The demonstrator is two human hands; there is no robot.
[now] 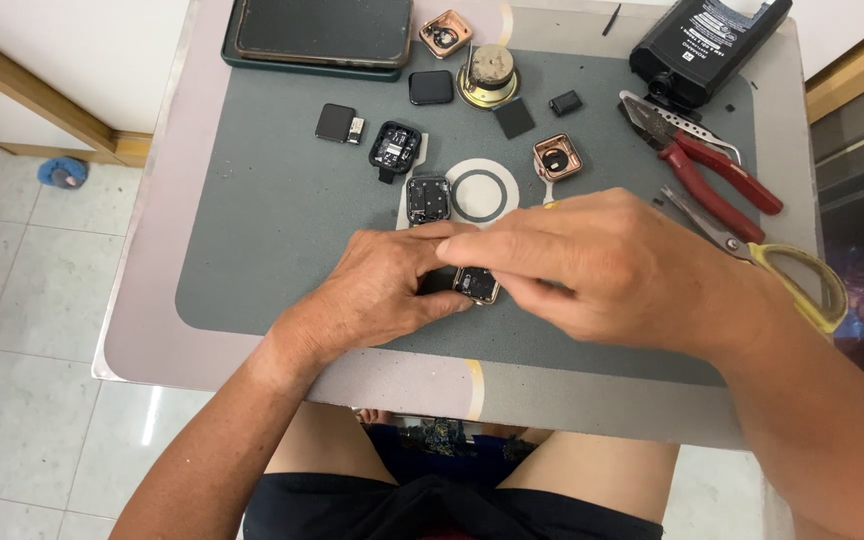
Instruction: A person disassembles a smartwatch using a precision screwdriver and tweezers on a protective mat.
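Observation:
My left hand (pixel 384 285) and my right hand (pixel 592 268) meet over the grey mat (pixel 272 230) near the table's front. Between them sits a small square smartwatch case (pixel 476 285) with a metal rim; the left fingers grip it from the left. My right hand closes over it from above, and a thin yellow-tipped tool (pixel 550 204) pokes out behind the knuckles. The contact point on the case is hidden by my fingers.
Several opened watch bodies and screens lie on the mat: a black case (pixel 395 148), a dark one (pixel 428 198), copper cases (pixel 557 157) (pixel 445 33). A white ring (pixel 480 195), red pliers (pixel 712 170), yellow-handled scissors (pixel 797 275), a black bottle (pixel 707 40) and a dark tray (pixel 320 35) surround them.

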